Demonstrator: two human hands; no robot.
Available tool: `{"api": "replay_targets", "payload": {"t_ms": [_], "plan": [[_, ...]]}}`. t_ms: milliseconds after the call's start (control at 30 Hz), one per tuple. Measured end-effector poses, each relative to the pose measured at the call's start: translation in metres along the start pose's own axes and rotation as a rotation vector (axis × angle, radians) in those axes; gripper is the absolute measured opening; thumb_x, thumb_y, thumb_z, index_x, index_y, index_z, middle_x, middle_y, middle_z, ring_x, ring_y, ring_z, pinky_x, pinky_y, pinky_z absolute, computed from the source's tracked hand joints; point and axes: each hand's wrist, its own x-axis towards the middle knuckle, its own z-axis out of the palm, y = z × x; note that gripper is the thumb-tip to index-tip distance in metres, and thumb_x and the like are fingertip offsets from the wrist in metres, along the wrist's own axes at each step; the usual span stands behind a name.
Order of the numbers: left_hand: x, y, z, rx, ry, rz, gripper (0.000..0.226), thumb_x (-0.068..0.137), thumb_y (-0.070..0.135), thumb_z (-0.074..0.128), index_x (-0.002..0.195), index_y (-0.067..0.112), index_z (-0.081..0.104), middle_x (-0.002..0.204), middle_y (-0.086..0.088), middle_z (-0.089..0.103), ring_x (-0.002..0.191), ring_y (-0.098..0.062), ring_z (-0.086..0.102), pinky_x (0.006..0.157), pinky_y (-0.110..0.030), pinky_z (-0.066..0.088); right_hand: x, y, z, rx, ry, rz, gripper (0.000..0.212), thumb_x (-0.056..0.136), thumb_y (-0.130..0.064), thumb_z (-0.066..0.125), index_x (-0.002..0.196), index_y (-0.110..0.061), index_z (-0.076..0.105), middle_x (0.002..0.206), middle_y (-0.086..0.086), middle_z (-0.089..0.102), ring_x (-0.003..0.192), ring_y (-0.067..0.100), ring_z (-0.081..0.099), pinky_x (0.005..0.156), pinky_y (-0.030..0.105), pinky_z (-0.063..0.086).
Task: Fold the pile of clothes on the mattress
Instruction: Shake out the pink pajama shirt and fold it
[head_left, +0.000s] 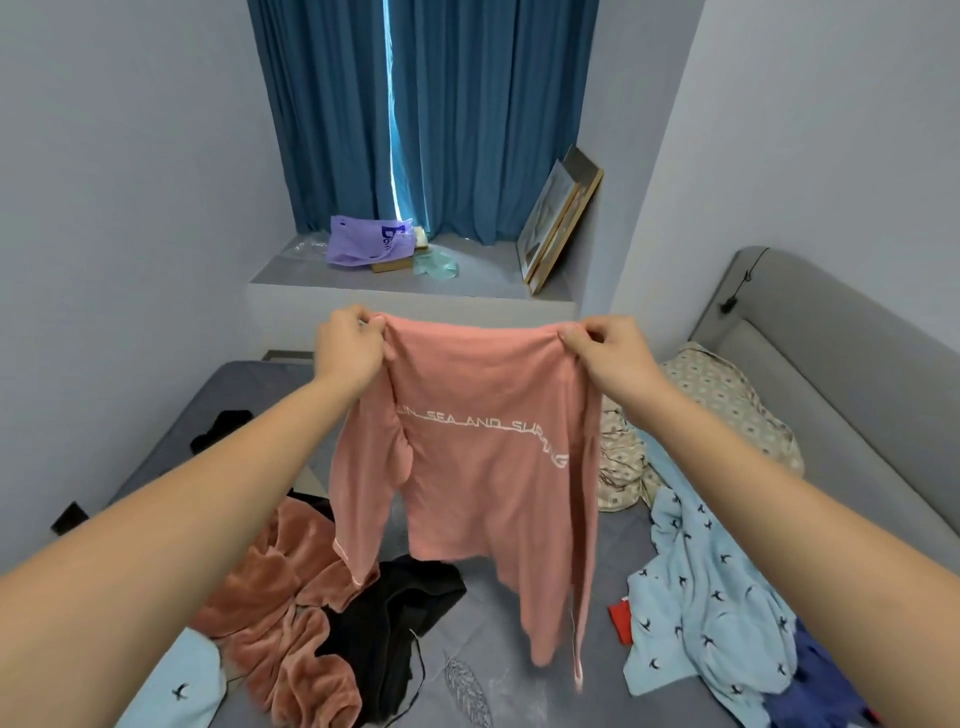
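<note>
Both arms reach out over the grey mattress (498, 670), holding a pink long-sleeved top (488, 467) up in the air by its shoulders — the left hand (349, 349) pinched shut on one corner, the right hand (605, 349) pinched on the other. White lettering runs across it, part of it lost in a fold. Beneath lie a rust-coloured fleece garment (280, 618), a black one (384, 623) and a light blue bird-print piece (706, 597) — all unfolded.
</note>
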Motion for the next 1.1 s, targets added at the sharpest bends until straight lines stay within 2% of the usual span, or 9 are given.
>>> {"api": "replay_targets", "payload": {"t_ms": [200, 300, 367, 467, 633, 733, 833, 900, 1100], "plan": [[-0.036, 0.031, 0.045, -0.466, -0.317, -0.117, 0.009, 0.103, 0.020, 0.064, 0.102, 0.011, 0.062, 0.103, -0.008, 0.078, 0.083, -0.006, 0.075, 0.067, -0.019, 0.056, -0.005, 0.000, 0.023, 0.186, -0.015, 0.219, 0.039, 0.098, -0.022, 0.069, 0.059, -0.018, 0.069, 0.048, -0.013, 0.052, 0.049, 0.006, 0.044, 0.054, 0.026, 0.035], [-0.060, 0.040, 0.056, -0.499, -0.530, -0.044, 0.037, 0.091, 0.021, 0.080, 0.120, 0.008, 0.062, 0.114, 0.001, 0.076, 0.101, -0.001, 0.072, 0.087, -0.022, 0.058, -0.010, -0.013, 0.032, 0.392, -0.066, 0.295, 0.017, 0.094, -0.011, 0.072, 0.083, 0.001, 0.075, 0.066, 0.008, 0.063, 0.057, 0.017, 0.058, 0.053, 0.024, 0.042], [-0.072, 0.043, 0.067, -0.471, -0.618, 0.045, 0.047, 0.082, 0.011, 0.086, 0.120, 0.009, 0.059, 0.112, 0.004, 0.077, 0.102, -0.001, 0.071, 0.090, -0.020, 0.057, -0.012, -0.021, 0.041, 0.511, -0.124, 0.344, 0.024, 0.079, -0.011, 0.075, 0.084, 0.012, 0.072, 0.085, 0.029, 0.071, 0.074, 0.035, 0.072, 0.067, 0.035, 0.049], [-0.072, 0.041, 0.078, -0.404, -0.556, 0.107, 0.054, 0.073, -0.001, 0.090, 0.116, 0.010, 0.058, 0.103, -0.003, 0.077, 0.091, -0.007, 0.071, 0.088, -0.025, 0.056, -0.014, -0.025, 0.045, 0.518, -0.226, 0.359, 0.025, 0.066, -0.015, 0.072, 0.079, 0.005, 0.076, 0.098, 0.036, 0.070, 0.081, 0.034, 0.059, 0.075, 0.044, 0.040], [-0.064, 0.033, 0.074, -0.388, -0.451, 0.150, 0.033, 0.084, -0.017, 0.068, 0.098, 0.012, 0.066, 0.073, 0.006, 0.070, 0.075, -0.006, 0.062, 0.080, -0.030, 0.053, -0.002, -0.025, 0.012, 0.406, -0.259, 0.318, 0.015, 0.093, -0.010, 0.070, 0.097, 0.001, 0.079, 0.093, 0.020, 0.078, 0.080, 0.026, 0.070, 0.072, 0.032, 0.057], [-0.063, 0.036, 0.068, -0.450, -0.497, 0.170, 0.032, 0.084, -0.018, 0.065, 0.098, 0.012, 0.066, 0.083, -0.009, 0.067, 0.084, -0.015, 0.061, 0.084, -0.033, 0.051, 0.018, -0.006, -0.009, 0.333, -0.128, 0.224, 0.013, 0.089, -0.001, 0.067, 0.092, -0.007, 0.078, 0.089, 0.009, 0.078, 0.083, 0.019, 0.066, 0.065, 0.023, 0.054], [-0.061, 0.042, 0.063, -0.501, -0.572, 0.196, 0.033, 0.084, -0.017, 0.062, 0.101, 0.012, 0.066, 0.089, -0.016, 0.066, 0.088, -0.019, 0.060, 0.084, -0.030, 0.050, 0.029, 0.007, -0.010, 0.303, -0.308, 0.207, 0.028, 0.090, 0.000, 0.071, 0.111, -0.017, 0.077, 0.112, -0.003, 0.078, 0.107, 0.012, 0.069, 0.089, 0.027, 0.054], [-0.058, 0.048, 0.060, -0.516, -0.604, 0.205, 0.035, 0.087, -0.020, 0.059, 0.103, 0.011, 0.066, 0.091, -0.016, 0.069, 0.089, -0.019, 0.062, 0.082, -0.025, 0.051, 0.030, 0.006, -0.003, 0.413, -0.451, 0.239, 0.038, 0.092, 0.001, 0.071, 0.124, -0.017, 0.073, 0.124, -0.005, 0.075, 0.117, 0.009, 0.067, 0.087, 0.026, 0.056], [-0.050, 0.054, 0.050, -0.495, -0.639, 0.211, 0.021, 0.095, -0.003, 0.068, 0.114, 0.004, 0.065, 0.094, -0.014, 0.076, 0.093, -0.015, 0.069, 0.088, -0.026, 0.051, 0.034, 0.006, 0.021, 0.478, -0.648, 0.258, 0.032, 0.092, 0.003, 0.071, 0.122, -0.009, 0.072, 0.120, 0.008, 0.074, 0.112, 0.017, 0.069, 0.099, 0.037, 0.056]]}}
